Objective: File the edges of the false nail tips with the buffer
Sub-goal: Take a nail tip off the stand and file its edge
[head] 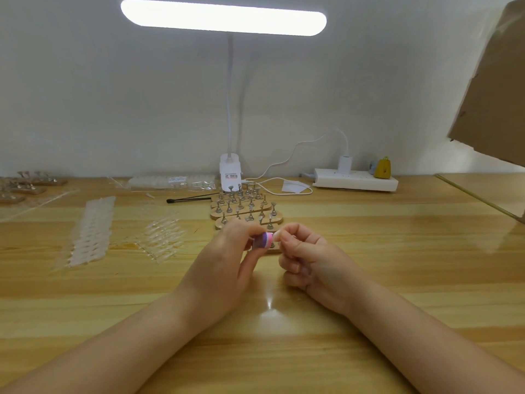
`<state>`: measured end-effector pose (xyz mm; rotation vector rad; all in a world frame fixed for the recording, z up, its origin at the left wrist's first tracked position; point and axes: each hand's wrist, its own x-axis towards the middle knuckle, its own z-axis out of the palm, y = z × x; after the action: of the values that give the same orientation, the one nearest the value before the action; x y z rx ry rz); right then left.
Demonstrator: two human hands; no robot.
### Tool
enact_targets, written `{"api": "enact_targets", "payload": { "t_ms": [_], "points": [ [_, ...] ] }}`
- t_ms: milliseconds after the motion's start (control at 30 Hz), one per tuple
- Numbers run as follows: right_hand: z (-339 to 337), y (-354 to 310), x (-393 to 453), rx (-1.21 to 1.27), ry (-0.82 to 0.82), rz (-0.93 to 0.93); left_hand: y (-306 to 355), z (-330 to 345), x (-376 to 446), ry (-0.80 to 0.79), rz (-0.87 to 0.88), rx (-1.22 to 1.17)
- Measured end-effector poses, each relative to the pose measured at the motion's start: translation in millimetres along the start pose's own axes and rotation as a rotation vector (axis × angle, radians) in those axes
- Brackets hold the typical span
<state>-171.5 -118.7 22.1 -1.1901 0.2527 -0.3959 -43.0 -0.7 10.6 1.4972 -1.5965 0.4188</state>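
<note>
1. At the far left corner of the wooden counter [369, 280] stand a few wooden holders with metal pegs [27, 184], partly cut off by the picture's edge.
2. Nearer the left edge lie long strips of clear false nail tips [91, 231], and just to their right a smaller cluster of clear tips on sprues [162, 237].
3. Along the back edge sit a clear packet of nail tips [170, 182], a thin black-tipped stick [189, 199] and the white clip lamp [230, 174].
4. Toward the middle, rows of oval wooden stands with metal pegs [245, 207] run toward the hands.
5. The left hand [224, 268] grips a small pink-and-purple striped buffer block [264, 240] between thumb and fingers, above the counter's middle.
6. The right hand [308, 260] has curled fingers and pinches a pale false nail tip [276, 236] against the buffer's end.
7. By the back edge further right rest a white power strip [356, 180] and a yellow figurine [382, 167].
8. At the right edge leans a brown cardboard box [494, 89].
</note>
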Motion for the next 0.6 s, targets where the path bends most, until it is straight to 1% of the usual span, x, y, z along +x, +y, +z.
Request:
{"api": "enact_targets", "payload": {
  "t_ms": [67,133,200,300,333,433,467,533,600],
  "points": [
    [1.0,0.1,-0.2,-0.01,0.001,-0.005,-0.8,-1.3,0.2,0.051,-0.021,-0.021],
    [1.7,1.2,-0.3,-0.021,0.007,-0.012,0.2,-1.7,1.8,0.094,0.029,-0.07],
    [1.2,1.3,-0.6,-0.006,0.011,-0.01,0.9,0.4,0.9,0.042,0.049,-0.081],
    [0.5,-0.4,-1.3,0.008,0.006,-0.008,-2.0,1.7,-1.8,-0.068,-0.067,-0.056],
    [1.1,-0.3,-1.2,-0.002,0.004,-0.009,-3.0,1.4,-2.1,-0.056,-0.07,-0.053],
    [3.0,1.4,-1.0,-0.045,0.004,-0.014,-1.7,0.7,0.5,0.079,-0.004,-0.12],
    [3.0,1.7,-0.9,-0.045,0.005,-0.014,-0.8,1.1,0.7,0.087,0.015,-0.138],
    [2.1,1.1,-0.7,-0.024,0.005,-0.013,-1.5,1.9,-0.4,0.034,-0.007,-0.133],
    [1.0,0.1,-0.7,-0.011,0.004,-0.015,-3.9,2.2,-1.6,-0.026,-0.068,-0.106]
  ]
}}
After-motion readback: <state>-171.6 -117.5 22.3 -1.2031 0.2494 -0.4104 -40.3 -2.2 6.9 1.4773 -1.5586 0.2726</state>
